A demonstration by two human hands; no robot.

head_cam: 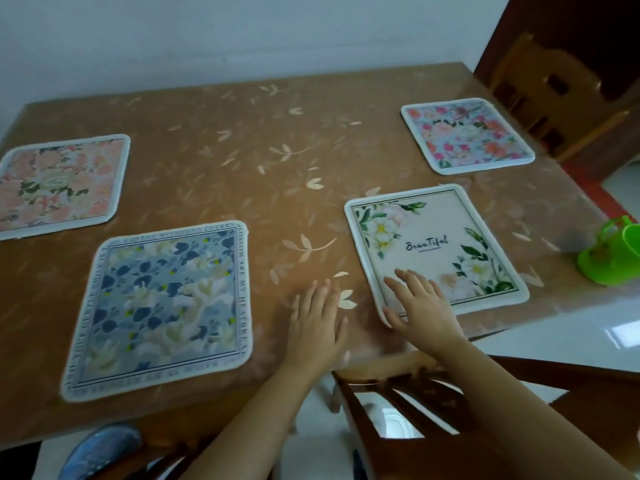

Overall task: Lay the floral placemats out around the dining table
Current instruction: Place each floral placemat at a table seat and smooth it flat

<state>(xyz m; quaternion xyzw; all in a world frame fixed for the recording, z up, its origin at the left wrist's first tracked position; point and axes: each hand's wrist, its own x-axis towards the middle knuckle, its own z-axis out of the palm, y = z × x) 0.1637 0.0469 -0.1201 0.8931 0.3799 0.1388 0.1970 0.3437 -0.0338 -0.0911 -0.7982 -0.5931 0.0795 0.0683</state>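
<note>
I am counting four floral placemats on the brown leaf-patterned table. All are lying flat and apart from one another. I am taking the white-flower placemat, the one lettered "Beautiful", as my mark. The blue-leaf placemat is lying to its left, along the same near edge of the table. The peach-rose placemat is sitting far to its left and further back, cut off at the edge of my view. The pink-and-blue placemat is lying behind it, toward the far right corner.

I am seeing two hands, both spread flat and gripping nothing. The right hand is resting palm down on the near left corner of the white-flower placemat. Its fingers are straight and slightly spread, and the thumb is lying at the mat's near rim. The left hand is lying flat on the bare table just left of that placemat, between it and the blue-leaf one, touching neither mat. Both forearms are reaching in from the near side.

One green plastic vessel is standing to the right of the white-flower placemat, at the table's right edge. I am counting two wooden chairs: the near chair is standing just in front of that placemat, under the right forearm, and the far chair is standing behind it, past the table's far right corner.
</note>
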